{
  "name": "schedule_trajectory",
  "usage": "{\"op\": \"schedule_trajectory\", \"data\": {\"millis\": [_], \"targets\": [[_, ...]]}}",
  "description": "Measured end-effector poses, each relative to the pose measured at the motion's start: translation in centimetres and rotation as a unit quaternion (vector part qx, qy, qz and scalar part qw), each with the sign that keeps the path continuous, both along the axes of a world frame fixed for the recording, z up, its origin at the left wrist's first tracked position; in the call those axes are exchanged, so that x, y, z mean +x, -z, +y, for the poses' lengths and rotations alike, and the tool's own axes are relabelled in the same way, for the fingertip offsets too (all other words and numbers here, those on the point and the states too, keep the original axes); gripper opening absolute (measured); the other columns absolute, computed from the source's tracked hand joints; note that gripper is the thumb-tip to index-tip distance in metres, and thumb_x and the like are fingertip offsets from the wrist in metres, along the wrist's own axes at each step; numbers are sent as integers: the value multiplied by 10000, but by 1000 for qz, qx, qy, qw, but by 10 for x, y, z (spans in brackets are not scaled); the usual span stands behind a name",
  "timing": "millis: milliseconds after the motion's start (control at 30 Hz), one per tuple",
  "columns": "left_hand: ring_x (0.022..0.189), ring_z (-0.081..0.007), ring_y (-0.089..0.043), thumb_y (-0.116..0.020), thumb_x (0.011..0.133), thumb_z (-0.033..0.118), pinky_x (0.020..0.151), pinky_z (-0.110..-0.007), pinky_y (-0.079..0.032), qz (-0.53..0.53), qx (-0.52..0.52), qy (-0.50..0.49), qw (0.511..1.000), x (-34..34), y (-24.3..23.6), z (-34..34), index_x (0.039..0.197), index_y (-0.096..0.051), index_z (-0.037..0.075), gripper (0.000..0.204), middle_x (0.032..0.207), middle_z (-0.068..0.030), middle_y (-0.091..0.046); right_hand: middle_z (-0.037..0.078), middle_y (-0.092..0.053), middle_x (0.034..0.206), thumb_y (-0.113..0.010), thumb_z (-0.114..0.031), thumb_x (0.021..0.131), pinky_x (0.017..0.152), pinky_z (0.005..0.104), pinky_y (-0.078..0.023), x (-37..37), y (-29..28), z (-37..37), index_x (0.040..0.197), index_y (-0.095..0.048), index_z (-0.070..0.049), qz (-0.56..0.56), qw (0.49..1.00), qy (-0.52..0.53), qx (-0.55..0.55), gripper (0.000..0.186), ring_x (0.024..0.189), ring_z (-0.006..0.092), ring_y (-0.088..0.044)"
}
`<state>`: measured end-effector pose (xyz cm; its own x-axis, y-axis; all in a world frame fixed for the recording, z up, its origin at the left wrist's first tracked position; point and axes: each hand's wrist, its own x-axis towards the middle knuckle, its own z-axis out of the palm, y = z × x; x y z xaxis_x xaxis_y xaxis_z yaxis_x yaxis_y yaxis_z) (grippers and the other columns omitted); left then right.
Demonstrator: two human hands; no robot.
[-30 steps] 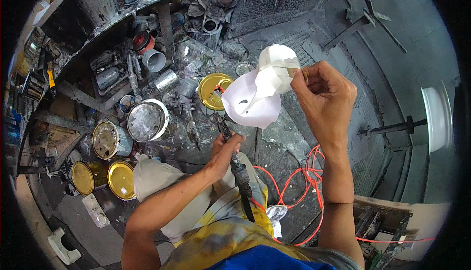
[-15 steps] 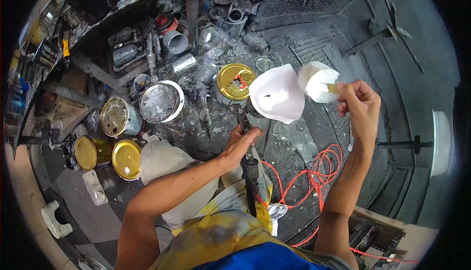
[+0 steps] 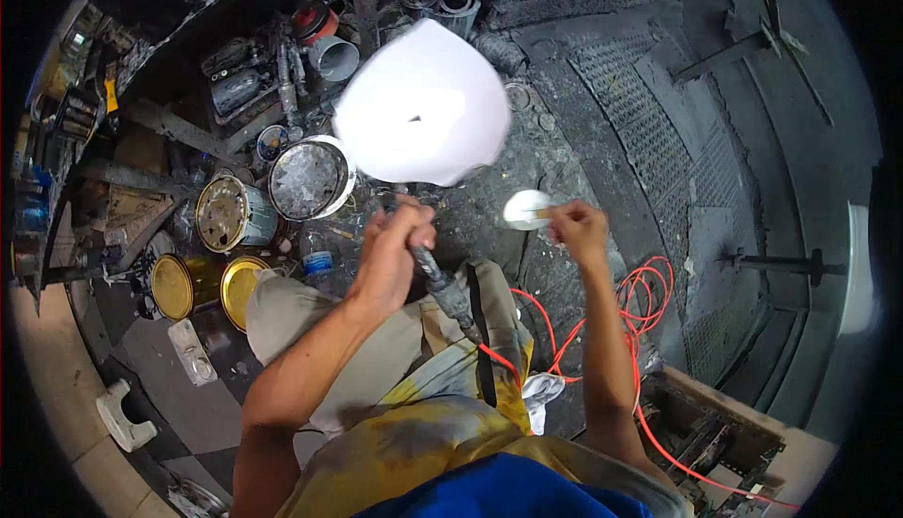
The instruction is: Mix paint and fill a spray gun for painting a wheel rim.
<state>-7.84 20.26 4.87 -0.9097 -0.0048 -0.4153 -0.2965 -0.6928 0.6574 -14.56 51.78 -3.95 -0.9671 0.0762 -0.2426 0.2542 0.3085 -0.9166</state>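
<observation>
My left hand (image 3: 393, 250) is closed round the grip of a dark, paint-caked spray gun (image 3: 447, 292), with a red hose (image 3: 499, 358) running from its lower end. Just beyond that hand is a large white bowl-shaped piece (image 3: 423, 104) with a small dark mark in its middle; whether it joins the gun is hidden. To the right, my right hand (image 3: 578, 231) pinches a tan strip or handle. At the strip's left end is a small white disc-like piece (image 3: 525, 209), whose kind I cannot make out.
Left of my knees stand a white-rimmed bucket (image 3: 310, 179), a stained can (image 3: 222, 214) and two gold-lidded cans (image 3: 171, 286). Grimy cans and a dark frame fill the far left. Loops of red hose lie right of my legs, near a textured mat (image 3: 630, 104).
The white bowl-shaped piece has swung left and up with my left hand, showing a fuller face. My right hand has come down and left with the white disc-like piece. The gold-lidded can ahead is now hidden.
</observation>
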Motion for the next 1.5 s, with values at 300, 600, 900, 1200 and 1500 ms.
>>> {"op": "schedule_trajectory", "data": {"millis": [300, 600, 900, 1200, 1500], "targets": [[747, -173, -425, -593, 898, 202, 781, -343, -396, -8, -21, -31, 999, -5, 3, -17, 914, -481, 100, 152, 730, -10, -384, 98, -713, 693, -797, -212, 815, 571, 357, -550, -11, 205, -119, 811, -704, 9, -37, 985, -16, 167, 240, 563, 184, -674], [741, -174, -436, -601, 896, 194, 779, -342, -397, -29, -11, -22, 999, -7, 1, -11, 925, -484, 90, 160, 725, -8, -391, 211, -732, 825, -818, -280, 788, 778, 465, -559, -45, 216, -133, 906, -751, 7, 39, 951, -85, 296, 318, 843, 380, -725], [726, -146, -410, -609, 890, 174, 764, -323, -387, -15, -27, -3, 1000, -10, 10, -1, 866, -505, 93, 134, 693, 12, -383, 151, -713, 784, -812, -181, 826, 624, 345, -539, -37, 59, -103, 1025, -714, 14, 126, 983, -33, 131, 295, 671, 228, -689], [727, -122, -426, -635, 867, 137, 752, -331, -382, -17, -21, 22, 999, 3, 21, 15, 890, -553, 87, 99, 825, 13, -468, 87, -677, 897, -786, 22, 760, 628, 321, -526, -4, -176, -123, 1210, -678, -64, 413, 871, -225, 144, 471, 736, 179, -660], [718, -112, -433, -617, 890, 110, 729, -320, -392, -15, -26, 34, 999, 13, 29, 26, 854, -575, 88, 60, 787, 22, -491, 96, -663, 873, -747, 64, 783, 641, 304, -534, 6, -183, -109, 1054, -723, -25, 439, 867, -193, 137, 287, 737, 187, -654]]}}
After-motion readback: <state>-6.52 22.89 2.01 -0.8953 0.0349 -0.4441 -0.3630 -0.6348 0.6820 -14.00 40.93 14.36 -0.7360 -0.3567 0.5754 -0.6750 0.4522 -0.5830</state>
